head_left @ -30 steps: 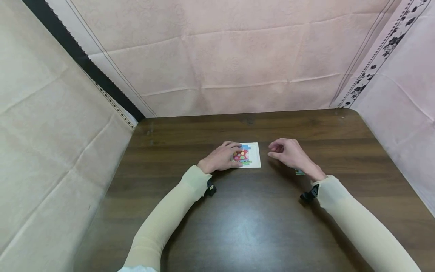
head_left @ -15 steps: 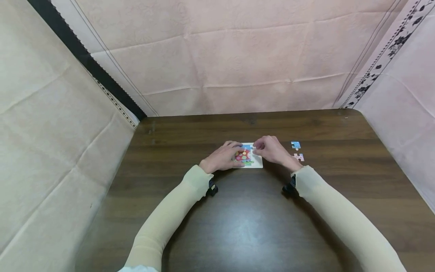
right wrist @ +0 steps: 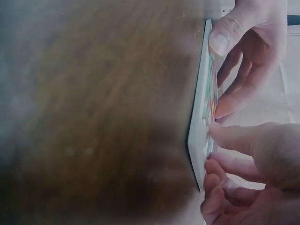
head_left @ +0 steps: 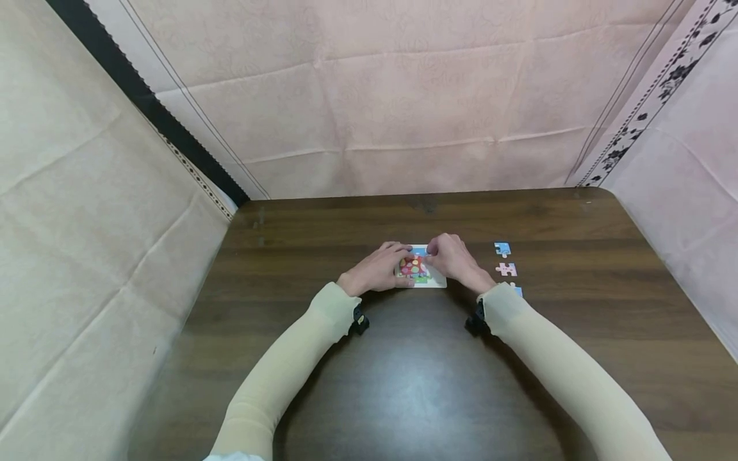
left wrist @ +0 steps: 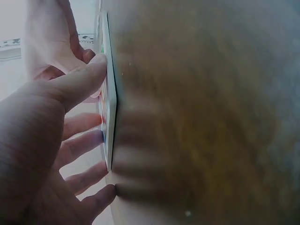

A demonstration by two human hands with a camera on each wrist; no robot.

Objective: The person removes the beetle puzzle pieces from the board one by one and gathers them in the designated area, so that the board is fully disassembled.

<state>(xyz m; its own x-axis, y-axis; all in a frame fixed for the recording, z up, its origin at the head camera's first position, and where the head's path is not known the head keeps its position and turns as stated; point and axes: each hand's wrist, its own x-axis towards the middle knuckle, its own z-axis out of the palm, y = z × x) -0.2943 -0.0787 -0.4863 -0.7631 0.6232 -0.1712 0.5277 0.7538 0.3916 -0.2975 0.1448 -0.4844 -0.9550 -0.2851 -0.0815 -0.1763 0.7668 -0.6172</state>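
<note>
A white-bordered jigsaw board (head_left: 438, 280) with a red spotted picture lies flat on the table, partly covered by both hands. My left hand (head_left: 377, 267) rests on its left side. In the left wrist view, the thumb (left wrist: 84, 79) is on the near edge and the other fingers (left wrist: 84, 145) spread over the far side. Over the board's right half, my right hand (head_left: 452, 257) pinches a small puzzle piece (right wrist: 210, 146) between thumb and fingers, low against the board. Most of that piece is hidden by the fingertips.
Right of the board, on the brown wooden table (head_left: 415, 371), lie a blue puzzle piece (head_left: 503, 248), a pink one (head_left: 506, 269) and another blue one (head_left: 517, 291), partly behind the right wrist. Pale cloth (head_left: 415, 115) hangs behind the table's far edge.
My right hand has moved left from beside the loose pieces onto the board, uncovering those pieces. My left hand has stayed in place on the board.
</note>
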